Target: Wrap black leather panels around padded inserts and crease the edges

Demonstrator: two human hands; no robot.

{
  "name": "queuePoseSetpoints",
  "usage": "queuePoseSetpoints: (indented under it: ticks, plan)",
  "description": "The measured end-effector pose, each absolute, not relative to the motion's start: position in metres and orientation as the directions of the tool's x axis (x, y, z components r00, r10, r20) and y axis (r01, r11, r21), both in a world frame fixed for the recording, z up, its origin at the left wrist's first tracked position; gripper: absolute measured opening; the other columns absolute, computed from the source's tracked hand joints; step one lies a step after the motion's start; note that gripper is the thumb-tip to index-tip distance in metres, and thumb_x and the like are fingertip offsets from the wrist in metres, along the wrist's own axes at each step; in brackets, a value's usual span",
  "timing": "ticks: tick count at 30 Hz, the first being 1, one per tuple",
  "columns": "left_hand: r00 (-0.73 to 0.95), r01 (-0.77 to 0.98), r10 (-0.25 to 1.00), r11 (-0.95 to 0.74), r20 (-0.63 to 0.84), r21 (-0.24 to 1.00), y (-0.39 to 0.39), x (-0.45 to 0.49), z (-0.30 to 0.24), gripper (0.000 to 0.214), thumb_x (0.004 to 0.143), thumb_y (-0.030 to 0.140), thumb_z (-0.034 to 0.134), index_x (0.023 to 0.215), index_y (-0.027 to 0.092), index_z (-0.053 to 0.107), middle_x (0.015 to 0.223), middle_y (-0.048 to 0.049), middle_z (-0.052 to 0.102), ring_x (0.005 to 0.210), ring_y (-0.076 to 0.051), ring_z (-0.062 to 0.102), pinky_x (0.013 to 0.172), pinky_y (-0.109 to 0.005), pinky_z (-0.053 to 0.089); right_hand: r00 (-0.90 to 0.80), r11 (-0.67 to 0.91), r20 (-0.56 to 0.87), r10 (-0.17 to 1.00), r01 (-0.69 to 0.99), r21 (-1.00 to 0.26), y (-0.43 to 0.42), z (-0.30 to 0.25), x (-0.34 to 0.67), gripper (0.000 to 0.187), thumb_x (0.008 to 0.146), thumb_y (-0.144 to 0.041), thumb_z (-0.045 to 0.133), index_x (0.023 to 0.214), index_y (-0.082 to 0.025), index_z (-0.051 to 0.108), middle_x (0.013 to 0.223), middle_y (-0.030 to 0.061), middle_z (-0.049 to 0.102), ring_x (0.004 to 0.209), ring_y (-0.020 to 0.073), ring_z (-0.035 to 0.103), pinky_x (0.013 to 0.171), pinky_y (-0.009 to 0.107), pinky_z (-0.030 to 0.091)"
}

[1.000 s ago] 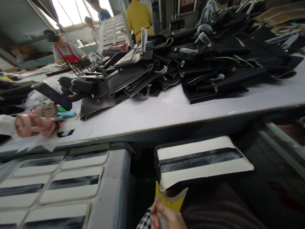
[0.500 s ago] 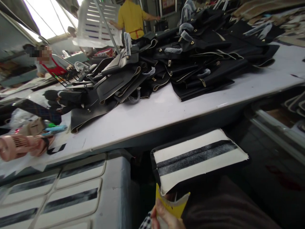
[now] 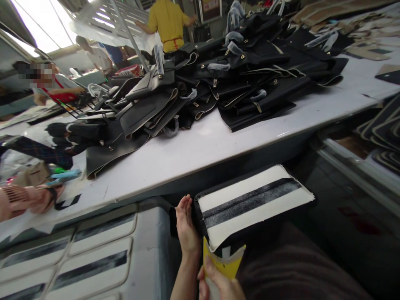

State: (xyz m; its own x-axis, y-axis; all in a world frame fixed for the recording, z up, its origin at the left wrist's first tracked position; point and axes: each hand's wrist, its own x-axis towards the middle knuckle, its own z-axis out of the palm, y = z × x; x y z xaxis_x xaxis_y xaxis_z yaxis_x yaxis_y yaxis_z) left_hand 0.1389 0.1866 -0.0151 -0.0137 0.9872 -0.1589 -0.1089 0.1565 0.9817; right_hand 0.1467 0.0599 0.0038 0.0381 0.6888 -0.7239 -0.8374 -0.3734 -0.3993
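Yellow notched tool (image 3: 229,268), 1: held in right hand (image 3: 220,283). Left hand (image 3: 188,233): open, fingers extended, just beside 1 pale panel (image 3: 254,213) with dark central strip (image 3: 250,201). White bench (image 3: 175,160): heaped black pieces (image 3: 259,75) with metal clasps (image 3: 215,83); pink fan (image 3: 26,198) at left. Lower left: striped panels (image 3: 93,266), laid in rows. Beyond bench: 1 person in yellow (image 3: 165,23).

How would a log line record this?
left hand: open beside striped white panel | right hand: holding yellow notched tool | table: black bag pieces
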Motion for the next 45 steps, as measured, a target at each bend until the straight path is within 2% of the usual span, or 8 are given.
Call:
queuePoseSetpoints:
  ticks: [4, 8, 12, 17, 25, 34, 38, 45]
  plan:
    - [0.191, 0.107, 0.979, -0.087, 0.065, 0.991, 0.185, 0.143, 0.006, 0.046, 0.101, 0.050, 0.031, 0.128, 0.023, 0.057, 0.134, -0.0048, 0.057, 0.128, -0.019, 0.047, 0.112, -0.034, 0.031, -0.004, -0.441, -0.760, 0.650, -0.817, -0.373, 0.061, 0.011, 0.153, 0.059, 0.066, -0.075, 0.068, 0.056, -0.018, 0.058, 0.042, -0.0022, 0.042, 0.039, 0.0104, 0.042, 0.045, 0.025, 0.040]
    - [0.233, 0.266, 0.965, -0.180, 0.118, 0.947, 0.184, 0.146, 0.012, 0.040, 0.102, 0.045, 0.030, 0.126, 0.027, 0.056, 0.130, -0.0012, 0.058, 0.124, -0.016, 0.049, 0.107, -0.030, 0.033, -0.014, -0.466, -0.761, 0.648, -0.798, -0.382, 0.061, 0.006, 0.157, 0.060, 0.062, -0.077, 0.070, 0.060, -0.018, 0.060, 0.041, -0.0024, 0.043, 0.038, 0.0111, 0.044, 0.043, 0.026, 0.041]
    - [0.237, 0.298, 0.965, -0.179, 0.109, 0.938, 0.185, 0.144, 0.008, 0.038, 0.103, 0.044, 0.030, 0.127, 0.029, 0.055, 0.131, 0.0003, 0.058, 0.124, -0.015, 0.049, 0.107, -0.028, 0.033, -0.056, -0.505, -0.763, 0.643, -0.780, -0.368, 0.061, -0.001, 0.161, 0.066, 0.054, -0.080, 0.072, 0.061, -0.016, 0.058, 0.040, -0.0029, 0.044, 0.036, 0.0095, 0.042, 0.038, 0.023, 0.037]
    - [0.217, 0.310, 0.972, -0.160, 0.094, 0.937, 0.185, 0.145, 0.008, 0.037, 0.103, 0.043, 0.031, 0.126, 0.030, 0.056, 0.130, 0.0012, 0.058, 0.122, -0.015, 0.050, 0.105, -0.028, 0.035, -0.077, -0.512, -0.727, 0.682, -0.760, -0.400, 0.060, 0.001, 0.170, 0.063, 0.061, -0.077, 0.070, 0.066, -0.015, 0.057, 0.041, -0.0043, 0.045, 0.034, 0.0072, 0.040, 0.037, 0.020, 0.034]
    - [0.206, 0.325, 0.976, -0.140, 0.075, 0.935, 0.185, 0.147, 0.012, 0.037, 0.102, 0.044, 0.031, 0.124, 0.030, 0.058, 0.130, -0.0010, 0.059, 0.122, -0.017, 0.051, 0.105, -0.029, 0.035, -0.227, -0.615, -0.684, 0.693, -0.681, -0.397, 0.067, 0.002, 0.189, 0.067, 0.054, -0.082, 0.067, 0.060, -0.016, 0.054, 0.036, -0.0044, 0.042, 0.030, 0.0070, 0.037, 0.034, 0.020, 0.030]
    - [0.210, 0.324, 0.977, -0.112, 0.044, 0.939, 0.186, 0.145, 0.013, 0.036, 0.102, 0.042, 0.032, 0.124, 0.029, 0.058, 0.132, -0.0008, 0.058, 0.125, -0.017, 0.049, 0.109, -0.031, 0.033, -0.408, -0.780, -0.735, 0.542, -0.569, -0.260, 0.071, 0.011, 0.219, 0.057, 0.062, -0.069, 0.070, 0.060, -0.014, 0.056, 0.037, -0.0036, 0.044, 0.027, 0.0071, 0.038, 0.032, 0.019, 0.027]
    - [0.216, 0.341, 0.975, -0.118, 0.045, 0.933, 0.187, 0.145, 0.013, 0.036, 0.103, 0.040, 0.032, 0.126, 0.028, 0.057, 0.132, -0.0014, 0.058, 0.130, -0.018, 0.045, 0.113, -0.033, 0.030, -0.404, -0.791, -0.742, 0.535, -0.548, -0.272, 0.074, 0.016, 0.227, 0.054, 0.068, -0.066, 0.068, 0.061, -0.013, 0.058, 0.037, -0.0025, 0.045, 0.028, 0.0071, 0.039, 0.032, 0.018, 0.028]
    - [0.208, 0.380, 0.977, -0.126, 0.048, 0.917, 0.188, 0.148, 0.014, 0.035, 0.102, 0.037, 0.033, 0.126, 0.027, 0.057, 0.131, -0.0022, 0.059, 0.129, -0.021, 0.047, 0.115, -0.040, 0.029, -0.428, -0.823, -0.740, 0.518, -0.485, -0.295, 0.076, 0.011, 0.233, 0.061, 0.064, -0.072, 0.068, 0.062, -0.011, 0.060, 0.039, 0.0003, 0.049, 0.030, 0.0069, 0.042, 0.034, 0.017, 0.029]
